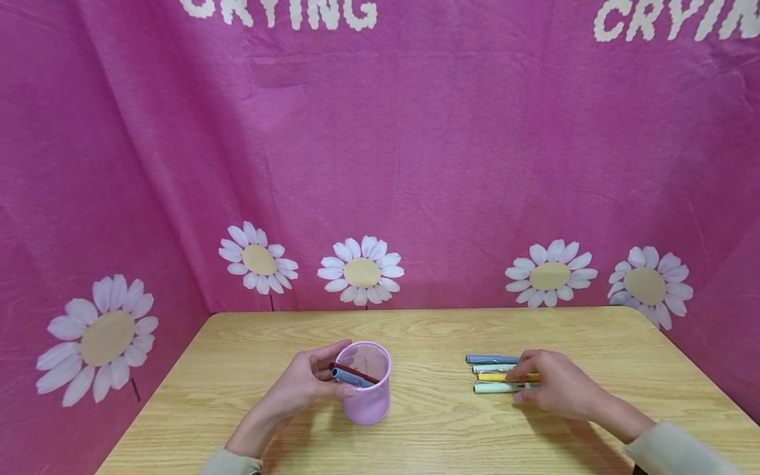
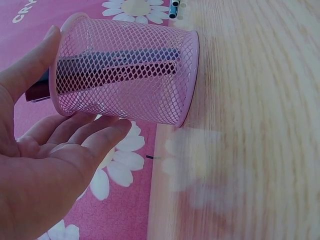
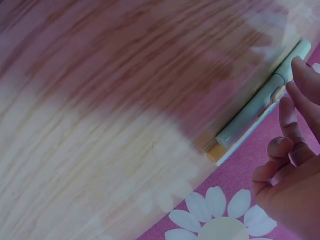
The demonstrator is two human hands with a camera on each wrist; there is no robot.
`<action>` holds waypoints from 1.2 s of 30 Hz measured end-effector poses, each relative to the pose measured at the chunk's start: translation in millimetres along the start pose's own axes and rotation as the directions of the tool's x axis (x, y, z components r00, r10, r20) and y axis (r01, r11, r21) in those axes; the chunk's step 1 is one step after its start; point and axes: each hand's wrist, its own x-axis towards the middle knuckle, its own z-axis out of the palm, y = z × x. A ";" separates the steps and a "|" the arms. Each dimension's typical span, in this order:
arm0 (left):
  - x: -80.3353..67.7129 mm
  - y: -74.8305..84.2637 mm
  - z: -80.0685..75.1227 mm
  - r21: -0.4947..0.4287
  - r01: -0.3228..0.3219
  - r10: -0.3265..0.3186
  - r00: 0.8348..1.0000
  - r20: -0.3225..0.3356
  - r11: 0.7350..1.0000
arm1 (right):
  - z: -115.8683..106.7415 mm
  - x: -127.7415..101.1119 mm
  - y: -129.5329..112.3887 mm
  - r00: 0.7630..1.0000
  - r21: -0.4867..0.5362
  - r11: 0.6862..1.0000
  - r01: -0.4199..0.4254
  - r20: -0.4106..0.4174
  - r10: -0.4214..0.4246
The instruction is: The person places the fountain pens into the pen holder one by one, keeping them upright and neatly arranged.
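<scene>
A pink mesh cup stands on the wooden table, left of centre. A red pen and a blue pen lean inside it. My left hand holds the cup, thumb at the rim and fingers along its side; the left wrist view shows that hand against the cup's mesh. To the right, several pens lie in a row: blue, pale, yellow, pale green. My right hand pinches the yellow pen. In the right wrist view its fingertips touch the pale green pen.
A pink cloth with white daisies hangs close behind and to both sides of the table. Bare wood lies between the cup and the pen row and along the front edge.
</scene>
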 end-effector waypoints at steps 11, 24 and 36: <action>2.5 1.5 -0.2 0.018 -0.004 0.004 1.000 0.005 1.000 | 3.5 0.6 -2.3 1.000 0.033 0.999 0.012 -0.003 -0.012; 2.1 -1.4 -0.2 0.000 -0.011 0.011 1.000 0.007 1.000 | 7.8 1.3 -0.4 0.995 0.153 0.987 0.055 0.072 -0.067; 0.4 -0.5 0.1 0.008 0.001 -0.001 1.000 -0.002 1.000 | 15.6 -1.0 -0.2 0.992 0.319 0.945 0.074 0.074 -0.103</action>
